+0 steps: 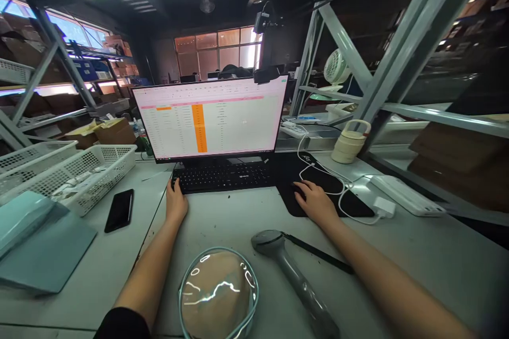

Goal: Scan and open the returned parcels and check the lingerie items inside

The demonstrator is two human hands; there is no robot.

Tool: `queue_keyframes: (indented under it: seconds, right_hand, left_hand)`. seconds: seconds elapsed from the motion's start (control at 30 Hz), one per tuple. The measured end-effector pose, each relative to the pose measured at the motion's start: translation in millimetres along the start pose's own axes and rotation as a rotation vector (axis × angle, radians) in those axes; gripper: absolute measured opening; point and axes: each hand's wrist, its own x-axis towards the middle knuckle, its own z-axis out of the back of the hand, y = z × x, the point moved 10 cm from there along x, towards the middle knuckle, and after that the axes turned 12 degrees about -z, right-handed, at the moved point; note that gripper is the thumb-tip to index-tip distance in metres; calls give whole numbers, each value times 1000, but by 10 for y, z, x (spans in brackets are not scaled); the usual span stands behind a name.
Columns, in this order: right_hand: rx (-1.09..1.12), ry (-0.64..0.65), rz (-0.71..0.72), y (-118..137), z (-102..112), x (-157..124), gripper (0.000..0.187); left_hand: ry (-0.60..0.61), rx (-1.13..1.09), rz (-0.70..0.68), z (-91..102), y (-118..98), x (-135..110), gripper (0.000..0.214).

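My left hand (176, 202) rests at the left end of a black keyboard (222, 178), its fingers apart on the corner keys. My right hand (316, 201) is curved over a dark computer mouse, mostly hidden under the palm and blending into the black mouse pad (288, 198). Behind the keyboard stands a monitor (242, 124) showing a spreadsheet with an orange column. Between my forearms lie a grey handheld scanner (294, 275) and a round, clear-topped pouch (217, 296) with light-blue edging and a brown inside.
A black phone (120, 211) and light-blue plastic packaging (35, 243) lie left, beside white baskets (99, 175). Right are white cables (342, 193), a charger (384, 206), a white power strip (407, 195) and a cream lidded cup (349, 145). A black strap (318, 253) lies near my right forearm.
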Motion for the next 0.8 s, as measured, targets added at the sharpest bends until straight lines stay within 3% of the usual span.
queue_keyframes:
  seconds: [0.43,0.8]
  right_hand:
    - [16,-2,55,4,-58,11,35]
    - [59,-4,57,13,-57,11,44]
  left_hand:
    - [17,-46,32,29,-30,-14,68]
    - [39,-86,51,49,-70,-17,72]
